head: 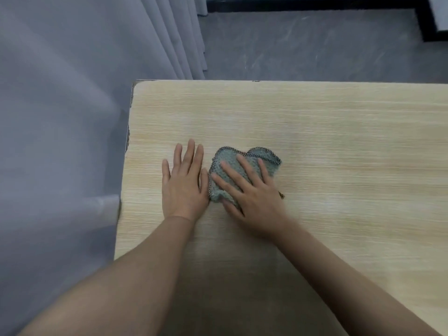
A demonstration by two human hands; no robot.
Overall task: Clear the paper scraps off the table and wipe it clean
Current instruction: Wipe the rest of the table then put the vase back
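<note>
- On the near-left part of the desk, seen through my head camera, both of the person's hands are down beside each other; the desk is pale wood-grain with a rounded far-left corner.
- Left of the desk hangs a grey curtain, its folds running up to the far edge; beyond the desk I see grey floor and a black skirting strip along the wall.
- Nothing lies between my view and the cloth except the right hand resting on top of it, which hides its near-right part.
- Bunched, the cloth runs roughly from near-left to far-right; a small dark bit sticking out past the wrist side of the hand may be another corner of it, though blur keeps me from being sure.
- It looks grey-green, nubbly in weave, with a dark stitched border showing along the far and left edges.
- My read of the right hand: fingers straight and spread, pressing flat on the cloth, not curled round it.
- Left hand lies palm-down on bare desk, fingers straight and together, its thumb just beside the cloth's left edge.
</note>
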